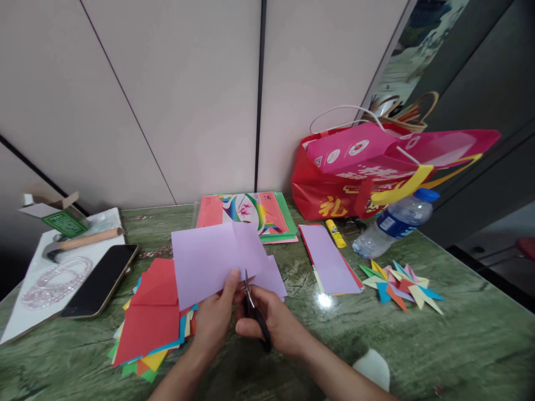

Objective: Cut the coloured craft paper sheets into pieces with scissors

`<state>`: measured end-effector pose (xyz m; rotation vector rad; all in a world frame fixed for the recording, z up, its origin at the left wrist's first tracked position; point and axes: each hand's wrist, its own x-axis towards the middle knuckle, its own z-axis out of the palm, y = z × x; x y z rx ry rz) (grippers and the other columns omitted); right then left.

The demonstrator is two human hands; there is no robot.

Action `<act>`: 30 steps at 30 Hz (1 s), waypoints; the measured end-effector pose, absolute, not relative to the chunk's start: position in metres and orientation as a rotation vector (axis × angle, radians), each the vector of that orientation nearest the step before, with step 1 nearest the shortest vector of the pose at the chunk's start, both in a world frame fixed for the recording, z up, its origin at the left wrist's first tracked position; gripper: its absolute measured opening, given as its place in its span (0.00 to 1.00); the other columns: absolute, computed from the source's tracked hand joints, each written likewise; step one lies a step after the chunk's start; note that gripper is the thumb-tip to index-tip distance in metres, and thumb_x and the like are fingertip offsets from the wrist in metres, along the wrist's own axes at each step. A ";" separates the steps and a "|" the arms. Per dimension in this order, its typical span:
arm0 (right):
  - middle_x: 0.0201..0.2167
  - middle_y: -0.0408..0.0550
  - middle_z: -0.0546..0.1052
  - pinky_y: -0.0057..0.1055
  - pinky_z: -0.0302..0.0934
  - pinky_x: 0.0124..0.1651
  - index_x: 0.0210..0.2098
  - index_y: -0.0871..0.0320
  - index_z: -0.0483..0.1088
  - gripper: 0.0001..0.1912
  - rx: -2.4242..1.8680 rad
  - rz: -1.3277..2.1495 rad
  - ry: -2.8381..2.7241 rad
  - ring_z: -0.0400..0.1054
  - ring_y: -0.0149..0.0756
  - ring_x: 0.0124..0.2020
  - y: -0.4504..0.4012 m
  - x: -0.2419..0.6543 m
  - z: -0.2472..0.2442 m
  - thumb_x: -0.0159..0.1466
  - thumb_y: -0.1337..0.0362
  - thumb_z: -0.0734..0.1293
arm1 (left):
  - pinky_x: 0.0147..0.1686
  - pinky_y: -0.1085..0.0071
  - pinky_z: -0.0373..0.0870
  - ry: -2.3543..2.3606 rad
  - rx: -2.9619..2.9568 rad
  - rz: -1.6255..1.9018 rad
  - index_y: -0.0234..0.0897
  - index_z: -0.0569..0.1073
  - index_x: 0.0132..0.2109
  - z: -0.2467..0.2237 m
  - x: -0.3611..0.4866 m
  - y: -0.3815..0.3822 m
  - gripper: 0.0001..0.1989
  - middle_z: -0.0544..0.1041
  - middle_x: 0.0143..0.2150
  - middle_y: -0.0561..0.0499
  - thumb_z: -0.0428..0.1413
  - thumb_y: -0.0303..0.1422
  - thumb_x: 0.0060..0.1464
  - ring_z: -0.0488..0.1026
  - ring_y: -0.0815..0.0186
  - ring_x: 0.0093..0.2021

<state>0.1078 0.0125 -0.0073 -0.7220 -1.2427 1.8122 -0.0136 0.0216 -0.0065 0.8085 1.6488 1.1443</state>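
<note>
A creased sheet of purple paper [204,259] is pinched at its lower edge by my left hand [217,317], the thumb lying on top. My right hand [271,320] grips black-handled scissors [256,316], with fingers in the handles. The blades point away from me and meet the purple sheet's near edge, close to its crease. Another purple piece [273,278] lies on the table behind the scissors. To the left of my left hand is a stack of coloured paper [148,326] with red on top.
On the green marbled table [472,345] lie purple strips [330,262], a glue stick [335,234], folded paper stars [403,284], a water bottle [395,223] and a phone [102,281]. A paper pack [246,214] and red bag [334,178] stand at the back; a hammer [87,239] is left.
</note>
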 end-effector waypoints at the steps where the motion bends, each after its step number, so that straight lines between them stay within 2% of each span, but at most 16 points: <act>1: 0.23 0.38 0.63 0.24 0.49 0.25 0.32 0.59 0.63 0.23 -0.730 1.807 -1.244 0.54 0.28 0.23 0.013 0.108 -0.008 0.45 0.52 0.72 | 0.45 0.61 0.62 1.695 0.835 1.090 0.34 0.77 0.27 -0.003 -0.013 0.021 0.21 0.78 0.33 0.40 0.56 0.49 0.38 0.71 0.49 0.43; 5: 0.22 0.38 0.62 0.24 0.48 0.24 0.32 0.59 0.63 0.22 -0.733 1.788 -1.258 0.53 0.27 0.23 0.013 0.108 -0.010 0.46 0.52 0.71 | 0.44 0.62 0.63 1.743 0.888 1.007 0.33 0.77 0.31 0.000 -0.012 0.021 0.24 0.78 0.35 0.40 0.54 0.51 0.40 0.71 0.50 0.44; 8: 0.22 0.38 0.61 0.24 0.48 0.24 0.33 0.59 0.63 0.21 -0.741 1.780 -1.261 0.52 0.27 0.23 0.013 0.107 -0.010 0.47 0.53 0.71 | 0.43 0.62 0.63 1.732 0.931 1.030 0.34 0.77 0.30 -0.003 -0.012 0.021 0.24 0.78 0.34 0.41 0.53 0.52 0.41 0.72 0.51 0.42; 16: 0.22 0.38 0.61 0.24 0.46 0.25 0.32 0.60 0.63 0.21 -0.763 1.765 -1.249 0.51 0.26 0.23 0.012 0.107 -0.009 0.46 0.53 0.71 | 0.51 0.63 0.55 1.767 0.972 1.079 0.35 0.77 0.32 0.001 -0.011 0.021 0.23 0.77 0.39 0.41 0.53 0.51 0.42 0.67 0.52 0.50; 22: 0.21 0.37 0.60 0.24 0.46 0.24 0.30 0.60 0.62 0.21 -0.749 1.748 -1.247 0.50 0.26 0.23 0.012 0.106 -0.011 0.47 0.52 0.71 | 0.51 0.63 0.56 1.814 0.971 1.043 0.34 0.76 0.32 0.007 -0.010 0.020 0.19 0.77 0.40 0.40 0.53 0.46 0.44 0.68 0.53 0.49; 27: 0.20 0.37 0.60 0.24 0.45 0.23 0.31 0.60 0.63 0.21 -0.759 1.753 -1.235 0.50 0.25 0.22 0.012 0.106 -0.012 0.46 0.53 0.72 | 0.51 0.64 0.56 1.802 0.943 1.110 0.35 0.77 0.29 0.006 -0.011 0.020 0.18 0.77 0.38 0.41 0.56 0.47 0.41 0.68 0.53 0.49; 30: 0.20 0.37 0.60 0.24 0.45 0.24 0.30 0.61 0.63 0.21 -0.746 1.761 -1.221 0.49 0.25 0.22 0.011 0.106 -0.014 0.46 0.54 0.72 | 0.50 0.64 0.58 1.801 0.973 1.089 0.34 0.76 0.31 0.003 -0.012 0.020 0.20 0.77 0.39 0.42 0.54 0.49 0.42 0.69 0.54 0.48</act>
